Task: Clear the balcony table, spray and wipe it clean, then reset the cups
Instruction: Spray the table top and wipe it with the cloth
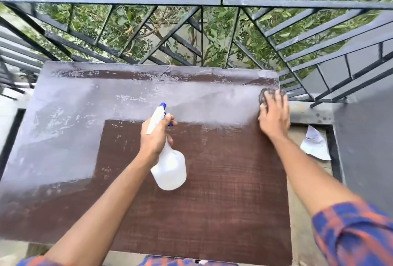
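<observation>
A brown wooden table [212, 202] fills the view, its far and left parts dull and grey, its near middle darker brown. My left hand [156, 136] grips a white spray bottle [170, 172] with a blue nozzle, held over the table's middle and pointing towards the far right. A faint mist stretches from the nozzle across the far right of the top. My right hand [274, 114] presses flat on a dark grey cloth [264, 95] at the table's far right corner. No cups are in view.
A black metal railing [202, 38] stands right behind the table and runs along both sides, with green foliage beyond. A crumpled white paper [314, 144] lies on the floor to the right, beside a grey wall [365, 138].
</observation>
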`<state>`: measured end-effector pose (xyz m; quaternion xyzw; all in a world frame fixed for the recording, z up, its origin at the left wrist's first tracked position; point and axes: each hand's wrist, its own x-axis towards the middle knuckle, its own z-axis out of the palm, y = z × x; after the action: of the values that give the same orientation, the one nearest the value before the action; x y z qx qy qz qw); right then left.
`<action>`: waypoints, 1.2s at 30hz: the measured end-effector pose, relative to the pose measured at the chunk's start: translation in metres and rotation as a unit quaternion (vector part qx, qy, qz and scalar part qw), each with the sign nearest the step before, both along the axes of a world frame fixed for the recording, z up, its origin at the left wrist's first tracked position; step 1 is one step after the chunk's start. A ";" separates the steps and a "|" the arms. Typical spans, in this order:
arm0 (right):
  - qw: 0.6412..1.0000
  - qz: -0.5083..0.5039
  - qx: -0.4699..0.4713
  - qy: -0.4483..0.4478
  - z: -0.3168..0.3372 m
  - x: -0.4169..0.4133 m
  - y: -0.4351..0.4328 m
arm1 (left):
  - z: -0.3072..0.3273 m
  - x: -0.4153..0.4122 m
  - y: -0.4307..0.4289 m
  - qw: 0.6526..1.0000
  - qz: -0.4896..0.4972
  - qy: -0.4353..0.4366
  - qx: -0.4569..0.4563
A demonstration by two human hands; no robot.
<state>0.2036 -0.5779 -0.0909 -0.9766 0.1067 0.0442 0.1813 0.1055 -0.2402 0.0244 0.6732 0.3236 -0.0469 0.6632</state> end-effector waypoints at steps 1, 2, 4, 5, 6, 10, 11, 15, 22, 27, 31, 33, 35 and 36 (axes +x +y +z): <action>0.999 -0.037 0.017 0.015 0.003 0.025 0.003 | 0.000 0.002 0.003 1.000 -0.001 -0.001 0.003; 0.997 -0.072 0.033 0.027 0.007 0.048 0.010 | 0.000 0.005 0.009 1.000 0.000 -0.001 0.004; 0.990 -0.127 0.046 0.050 0.011 0.082 0.027 | -0.002 0.013 0.021 1.000 0.010 0.000 0.001; 0.986 -0.151 0.047 0.060 0.012 0.094 0.037 | -0.002 0.019 0.029 1.000 0.013 0.002 -0.006; 0.982 -0.170 0.043 0.064 0.012 0.101 0.047 | -0.002 0.026 0.036 1.000 0.014 0.002 -0.014; 0.983 -0.178 -0.002 0.041 0.004 0.105 0.083 | -0.003 0.053 0.069 1.000 -0.008 -0.002 -0.021; 0.985 -0.167 -0.010 0.035 0.002 0.105 0.095 | -0.003 0.061 0.079 1.000 -0.012 -0.005 -0.016; 0.994 -0.098 -0.041 0.000 -0.004 0.107 0.182 | -0.005 0.084 0.126 0.999 -0.020 -0.026 0.011; 0.995 0.096 -0.010 0.008 -0.001 0.123 0.394 | -0.009 0.092 0.201 1.000 0.008 -0.025 0.013; 0.958 0.285 0.004 0.024 0.003 0.117 0.502 | -0.016 0.087 0.239 0.999 0.037 -0.012 0.000; 0.915 0.401 0.037 -0.032 -0.006 0.101 0.470 | -0.023 0.084 0.250 0.999 0.034 -0.005 -0.004; 0.882 0.464 0.038 -0.073 -0.015 0.083 0.420 | -0.024 0.085 0.248 1.000 0.021 -0.005 -0.009; 0.891 0.442 0.033 -0.092 -0.018 0.069 0.362 | -0.026 0.087 0.242 1.000 0.008 -0.002 -0.017; 0.912 0.398 0.029 -0.099 -0.019 0.066 0.333 | -0.025 0.088 0.239 1.000 0.002 0.000 -0.016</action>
<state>0.2696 -0.2453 -0.1097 -0.9320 -0.3103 0.0188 0.1863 0.1937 -0.0013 -0.0001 0.6618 0.3239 -0.0510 0.6742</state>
